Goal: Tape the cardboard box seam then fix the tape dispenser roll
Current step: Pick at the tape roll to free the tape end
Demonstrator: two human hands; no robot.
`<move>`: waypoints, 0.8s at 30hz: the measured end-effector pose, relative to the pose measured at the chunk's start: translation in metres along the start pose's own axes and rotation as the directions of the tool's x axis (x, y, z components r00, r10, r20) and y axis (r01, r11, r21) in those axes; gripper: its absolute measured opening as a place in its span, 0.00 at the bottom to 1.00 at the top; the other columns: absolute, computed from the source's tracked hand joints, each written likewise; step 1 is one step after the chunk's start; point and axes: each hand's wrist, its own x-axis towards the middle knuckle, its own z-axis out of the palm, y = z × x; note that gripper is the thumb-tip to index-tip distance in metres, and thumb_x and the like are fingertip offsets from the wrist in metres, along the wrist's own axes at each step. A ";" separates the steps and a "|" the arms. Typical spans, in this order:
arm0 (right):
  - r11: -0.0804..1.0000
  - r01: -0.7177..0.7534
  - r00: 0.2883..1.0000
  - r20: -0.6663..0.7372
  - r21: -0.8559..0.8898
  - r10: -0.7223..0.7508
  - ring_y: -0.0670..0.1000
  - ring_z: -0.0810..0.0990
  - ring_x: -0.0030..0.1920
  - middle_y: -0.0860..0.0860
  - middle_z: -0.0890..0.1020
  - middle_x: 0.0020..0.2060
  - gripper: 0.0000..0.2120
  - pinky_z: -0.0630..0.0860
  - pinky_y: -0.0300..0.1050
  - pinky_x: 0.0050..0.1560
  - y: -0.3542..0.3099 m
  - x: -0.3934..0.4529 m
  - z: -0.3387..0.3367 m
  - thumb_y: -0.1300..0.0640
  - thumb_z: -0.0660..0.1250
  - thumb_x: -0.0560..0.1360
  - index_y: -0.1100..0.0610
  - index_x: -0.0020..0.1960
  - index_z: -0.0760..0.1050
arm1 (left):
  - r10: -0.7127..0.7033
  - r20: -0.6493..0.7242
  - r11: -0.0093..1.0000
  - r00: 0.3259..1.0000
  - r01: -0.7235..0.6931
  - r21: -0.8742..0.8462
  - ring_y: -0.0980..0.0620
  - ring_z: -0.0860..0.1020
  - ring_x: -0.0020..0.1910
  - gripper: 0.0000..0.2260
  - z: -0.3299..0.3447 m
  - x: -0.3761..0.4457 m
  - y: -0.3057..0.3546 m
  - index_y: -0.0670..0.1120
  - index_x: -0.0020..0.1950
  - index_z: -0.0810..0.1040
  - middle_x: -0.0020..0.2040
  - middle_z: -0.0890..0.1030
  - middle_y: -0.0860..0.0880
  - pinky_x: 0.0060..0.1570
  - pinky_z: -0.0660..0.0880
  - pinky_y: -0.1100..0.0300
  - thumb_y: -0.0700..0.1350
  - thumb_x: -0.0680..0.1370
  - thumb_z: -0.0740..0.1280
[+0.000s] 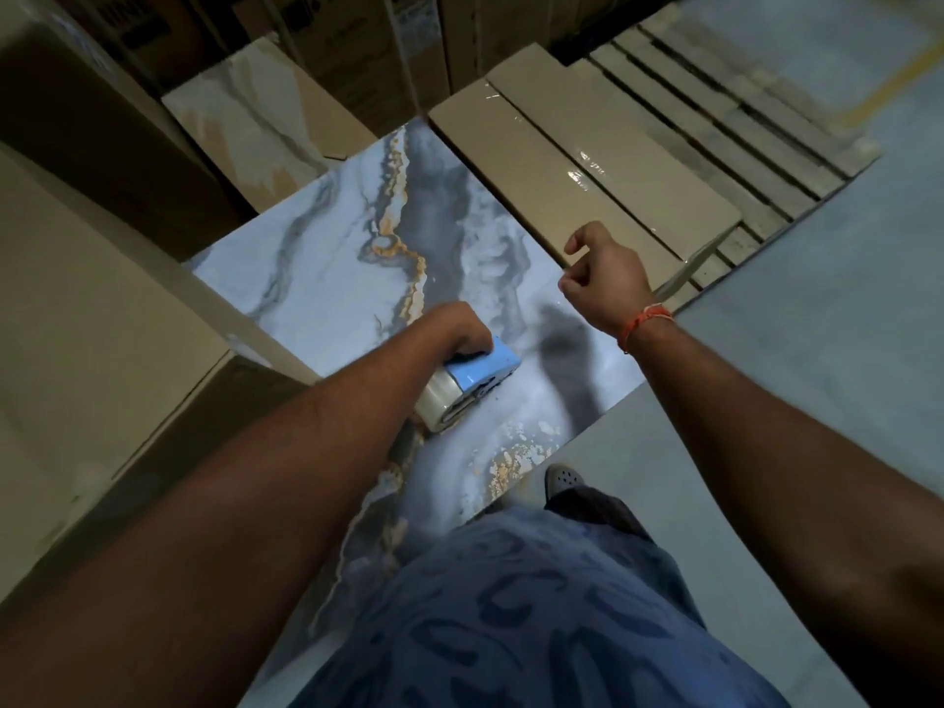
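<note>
Far left of frame: large plain cardboard boxes (92, 319) stacked up, a darker one in the upper left corner, probably just stock waiting, nothing touching them. Left of centre: the left hand (454, 332) is closed around the handle of a blue tape dispenser (477, 373), knuckles up, arm coming in from the lower left. The clear tape roll (434, 401) sits at the near end of the dispenser, toward the person. The dispenser is low over, maybe touching, the blue-grey marbled tile (327, 263) that fills the centre; contact can't be confirmed. My read: gripped this way for dragging, roll trailing, though no box seam lies under it here, so it looks between passes. Roll looks seated, hard to tell if anything is off. Centre right: the right hand (605, 278) hangs above the tile's right edge, loosely curled, thumb and forefinger pinched close, with no visible thing between them; a thin strand of tape could be there but can't tell. Orange thread band (643, 324) on that wrist. Likely poised to steady a box or catch the tape end. Upper right: a row of long flat cardboard boxes (577, 166) laid side by side, shiny clear tape strips across the nearest ones, so some seams seem done. Far right: bare grey floor (817, 324). Bottom centre: patterned blue shirt (536, 615) and one foot in a perforated clog (562, 477) at the tile's near edge, person standing right over the work.
</note>
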 end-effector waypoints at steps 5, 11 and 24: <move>1.000 -0.004 1.000 -0.017 -0.006 0.004 0.56 0.84 0.44 0.55 0.86 0.40 0.15 0.80 0.48 0.49 0.000 -0.001 -0.001 0.65 0.63 0.73 0.55 0.59 0.71 | -0.009 0.204 0.946 0.979 0.075 -0.315 0.39 0.83 0.57 0.15 -0.009 0.005 -0.001 0.36 0.62 0.76 0.57 0.81 0.37 0.63 0.80 0.47 0.45 0.81 0.69; 1.000 -0.019 0.999 0.025 -0.019 0.020 0.54 0.84 0.44 0.53 0.86 0.42 0.17 0.82 0.49 0.47 -0.002 0.006 -0.004 0.64 0.65 0.75 0.54 0.62 0.71 | 0.018 0.162 0.993 0.987 0.001 -0.118 0.42 0.81 0.41 0.18 -0.022 0.017 0.003 0.37 0.52 0.77 0.44 0.80 0.41 0.41 0.79 0.53 0.54 0.82 0.67; 0.999 0.046 0.998 0.050 -0.001 -0.046 0.52 0.83 0.44 0.51 0.87 0.42 0.20 0.78 0.45 0.49 0.000 0.013 -0.001 0.64 0.65 0.74 0.55 0.65 0.70 | 0.587 0.023 0.683 0.809 -0.479 -0.551 0.48 0.79 0.54 0.14 -0.027 0.033 0.023 0.32 0.65 0.77 0.56 0.80 0.39 0.49 0.78 0.66 0.33 0.80 0.69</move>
